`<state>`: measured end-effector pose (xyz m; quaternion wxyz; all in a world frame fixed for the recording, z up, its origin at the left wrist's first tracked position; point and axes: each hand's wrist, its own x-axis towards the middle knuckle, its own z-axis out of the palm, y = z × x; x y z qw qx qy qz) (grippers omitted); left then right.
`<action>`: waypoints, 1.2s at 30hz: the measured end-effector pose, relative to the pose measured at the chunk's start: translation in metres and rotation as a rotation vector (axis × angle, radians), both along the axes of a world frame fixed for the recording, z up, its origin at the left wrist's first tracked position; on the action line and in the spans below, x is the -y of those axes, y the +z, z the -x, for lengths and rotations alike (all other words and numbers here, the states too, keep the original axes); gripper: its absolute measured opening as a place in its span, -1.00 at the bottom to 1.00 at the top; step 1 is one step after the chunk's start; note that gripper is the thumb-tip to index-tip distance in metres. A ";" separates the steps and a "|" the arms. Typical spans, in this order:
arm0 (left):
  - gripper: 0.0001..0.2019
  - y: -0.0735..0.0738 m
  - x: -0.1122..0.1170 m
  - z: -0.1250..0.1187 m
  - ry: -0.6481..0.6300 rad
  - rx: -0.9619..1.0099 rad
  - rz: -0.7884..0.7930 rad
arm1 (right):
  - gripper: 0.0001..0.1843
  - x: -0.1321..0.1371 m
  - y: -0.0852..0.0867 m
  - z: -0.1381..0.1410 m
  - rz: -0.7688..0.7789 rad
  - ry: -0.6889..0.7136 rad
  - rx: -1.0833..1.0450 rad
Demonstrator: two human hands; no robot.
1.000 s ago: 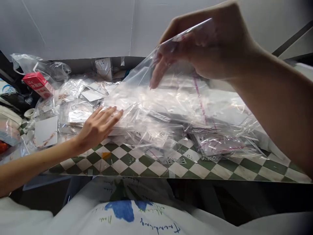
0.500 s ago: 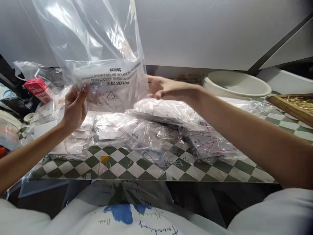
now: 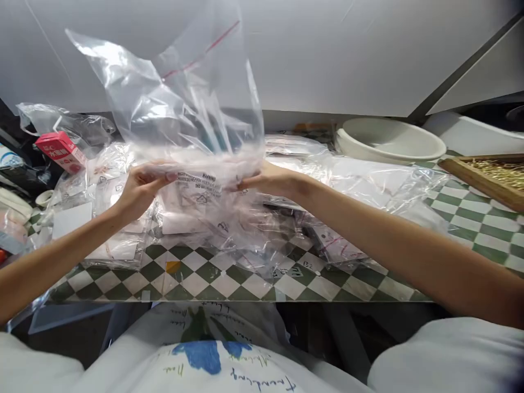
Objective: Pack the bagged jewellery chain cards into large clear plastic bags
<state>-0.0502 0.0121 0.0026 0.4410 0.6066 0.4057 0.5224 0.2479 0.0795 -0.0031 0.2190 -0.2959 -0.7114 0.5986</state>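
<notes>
A clear plastic bag with a red seal strip and printed warning text is held up over the table. My left hand pinches its lower left side, thumb on the near face. At the lower right side my right hand grips the same bag, with some of its fingers behind the plastic. White contents fill the bag's lower part; what they are is blurred. Below and behind it lie several clear-wrapped packets with white cards, such as the packets at the left and the packet at the right.
A red drink carton with a straw stands at the far left. Toward the back right is a white basin, and beside it a wooden tray of thin golden pieces. The green-and-white checked tabletop ends near my body.
Both hands have come down slightly with the bag. Its lower part has tipped, so the warning text now appears upside down, and the red strip has come into view.
</notes>
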 end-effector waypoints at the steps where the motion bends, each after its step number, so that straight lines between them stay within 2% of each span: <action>1: -0.80 0.002 0.000 -0.001 -0.001 0.022 0.016 | -0.61 0.001 -0.002 -0.001 -0.014 -0.060 -0.029; 4: -0.77 0.006 0.002 -0.001 0.009 0.041 0.061 | -0.64 0.008 -0.008 -0.002 -0.028 -0.204 -0.223; 7: -0.78 0.007 0.002 -0.001 -0.019 -0.048 0.047 | -0.43 0.015 -0.010 -0.002 -0.016 -0.173 -0.304; 8: -0.76 0.007 0.001 -0.002 -0.020 -0.077 0.036 | -0.42 0.016 -0.009 -0.002 -0.032 -0.171 -0.294; 11: -0.86 0.010 -0.002 -0.006 0.010 -0.043 0.007 | -0.66 0.018 0.001 -0.003 -0.164 -0.313 -0.269; 13: -0.90 0.016 0.001 -0.008 0.010 0.015 0.000 | -0.66 0.022 0.010 -0.007 -0.246 -0.408 -0.291; 15: -0.93 0.021 0.010 -0.010 -0.014 0.058 0.042 | -0.63 0.030 0.020 -0.011 -0.284 -0.420 -0.284; 18: -0.88 0.023 0.032 -0.013 -0.107 0.119 0.293 | -0.60 0.047 0.027 -0.016 -0.302 -0.435 -0.244; 21: -0.71 0.013 0.051 -0.012 -0.212 0.128 0.634 | -0.54 0.061 0.023 -0.019 -0.239 -0.466 -0.227; 23: -0.68 0.004 0.053 -0.009 -0.241 0.109 0.735 | -0.50 0.063 0.018 -0.022 -0.163 -0.450 -0.202; 25: -0.66 -0.003 0.045 -0.006 -0.256 0.093 0.684 | -0.49 0.059 0.015 -0.024 -0.097 -0.448 -0.177; 28: -0.65 -0.007 0.022 -0.002 -0.235 0.084 0.508 | -0.55 0.048 0.015 -0.024 -0.078 -0.530 -0.193; 30: -0.69 -0.006 0.005 -0.002 -0.201 0.074 0.436 | -0.62 0.041 0.016 -0.023 -0.108 -0.581 -0.206; 34: -0.84 0.001 -0.019 -0.009 -0.098 0.075 0.284 | -0.70 0.030 0.013 -0.026 -0.126 -0.542 -0.143; 36: -0.88 0.003 -0.026 -0.012 -0.051 0.065 0.188 | -0.72 0.022 0.014 -0.033 -0.161 -0.623 -0.155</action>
